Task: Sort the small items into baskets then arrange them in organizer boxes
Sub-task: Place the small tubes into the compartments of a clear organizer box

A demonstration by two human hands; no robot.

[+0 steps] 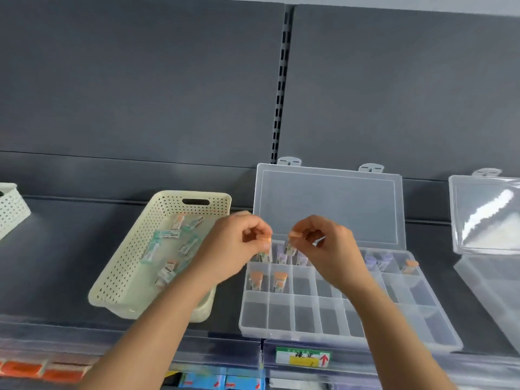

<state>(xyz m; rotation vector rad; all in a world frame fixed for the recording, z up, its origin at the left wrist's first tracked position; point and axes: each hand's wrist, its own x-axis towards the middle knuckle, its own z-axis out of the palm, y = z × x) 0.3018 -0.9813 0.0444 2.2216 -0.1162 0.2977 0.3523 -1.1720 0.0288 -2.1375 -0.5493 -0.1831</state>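
Observation:
A clear organizer box (pixel 309 313) lies open on the dark shelf, its lid (pixel 329 206) leaning on the back panel. Small orange-capped vials (pixel 280 281) stand in two middle-row cells, one more (pixel 409 266) at the right, and purple-capped ones (pixel 301 258) in the back row. My left hand (pixel 239 243) pinches an orange-capped vial (pixel 266 249) above the back-left cells. My right hand (pixel 323 243) pinches another orange-capped vial (pixel 291 243) beside it. A cream perforated basket (pixel 118 277) to the left holds several small vials (pixel 168 250).
A second clear organizer box (pixel 489 220) stands open at the right edge. A white perforated basket (pixel 11 206) shows at the far left. A price tag (pixel 302 357) with a red arrow hangs on the shelf's front rail, with packaged goods below.

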